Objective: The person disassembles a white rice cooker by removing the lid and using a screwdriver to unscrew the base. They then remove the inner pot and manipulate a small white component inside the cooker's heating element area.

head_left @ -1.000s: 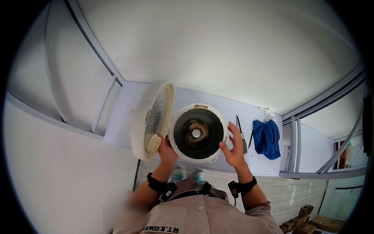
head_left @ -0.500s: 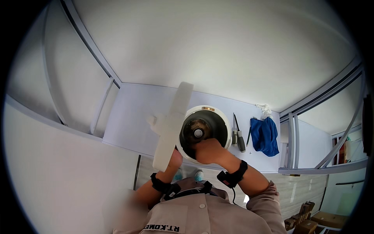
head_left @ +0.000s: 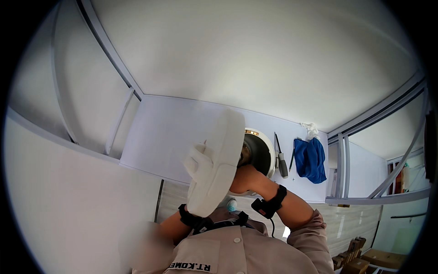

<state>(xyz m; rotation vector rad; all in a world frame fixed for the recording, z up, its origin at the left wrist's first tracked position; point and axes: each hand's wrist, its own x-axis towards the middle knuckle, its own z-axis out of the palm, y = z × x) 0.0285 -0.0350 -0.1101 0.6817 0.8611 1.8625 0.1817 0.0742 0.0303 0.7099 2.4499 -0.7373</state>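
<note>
The white rice cooker body [head_left: 263, 153] sits on the pale worktop, its dark interior partly covered by the raised white lid [head_left: 214, 155], which leans over its left side. My right hand [head_left: 245, 179] reaches down into the near part of the cooker; its fingers are hidden. My left hand is hidden behind the lid, with only the forearm and strapped wrist showing below it. Just right of the cooker lie screwdrivers with grey handles [head_left: 282, 165] and a thin dark tool [head_left: 291, 160].
A bunched blue cloth [head_left: 310, 160] and a crumpled white cloth [head_left: 311, 129] lie at the worktop's right end. Framed white panels [head_left: 109, 55] and rails surround the worktop [head_left: 155, 128]. Cardboard boxes [head_left: 381, 258] stand low at the right.
The lid has swung rightward and nearer, over the cooker and my left hand. My right hand has left the cooker's right rim and reaches inside it.
</note>
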